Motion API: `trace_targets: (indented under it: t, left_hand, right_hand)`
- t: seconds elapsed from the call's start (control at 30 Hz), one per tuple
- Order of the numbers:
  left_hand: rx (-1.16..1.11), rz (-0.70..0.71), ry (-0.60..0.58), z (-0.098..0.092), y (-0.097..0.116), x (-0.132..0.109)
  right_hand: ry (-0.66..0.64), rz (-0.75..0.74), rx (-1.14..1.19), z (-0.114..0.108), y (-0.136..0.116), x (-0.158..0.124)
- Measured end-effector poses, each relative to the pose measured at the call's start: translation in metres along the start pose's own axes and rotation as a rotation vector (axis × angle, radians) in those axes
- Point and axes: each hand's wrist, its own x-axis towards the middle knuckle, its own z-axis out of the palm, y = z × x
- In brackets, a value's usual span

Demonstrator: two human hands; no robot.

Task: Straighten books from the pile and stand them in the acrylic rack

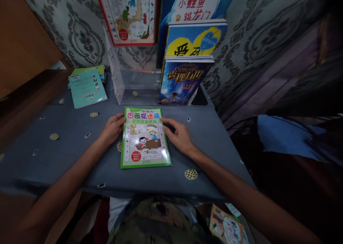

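Note:
A green-bordered children's picture book (144,144) lies face up on the cloth-covered table in front of me, its lower edge toward me. My left hand (113,128) holds its upper left edge, fingertips against the side. My right hand (179,135) grips the upper right edge, with thumb and forefinger at the border. Just beyond the book stands a clear acrylic book rack (139,95). Its left front section is bare, while a dark blue book (183,81) stands in the right front section.
Behind the dark blue book rise a blue-and-yellow book (197,33) and a large blue book (193,3). A red-framed picture book (128,15) stands at the rack's back left. Several books with a teal one (88,88) on top lie leftward. An orange book (227,224) sits below the table's front edge.

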Motion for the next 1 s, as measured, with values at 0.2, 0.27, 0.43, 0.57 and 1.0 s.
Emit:
trace_targets:
  t: [0.2,0.27,0.43,0.57,1.0]
  left_hand:
    - [-0.138,-0.111,-0.06,0.01,0.013,0.006]
    - [-0.153,-0.081,-0.075,0.015,0.016,0.01]
    - [-0.214,-0.048,-0.086,0.031,0.016,0.018]
    - [-0.273,-0.118,-0.108,0.037,0.006,0.015]
    - [-0.347,-0.218,-0.26,0.032,-0.004,0.01]
  right_hand:
    - [0.018,-0.026,0.03,0.002,0.015,0.004]
    - [0.02,0.022,0.128,0.003,0.021,0.006]
    - [-0.032,0.214,0.475,0.001,0.025,0.011]
    - [-0.105,0.268,0.62,-0.007,0.017,0.013]
    - [-0.123,0.29,0.612,-0.011,0.011,0.012]
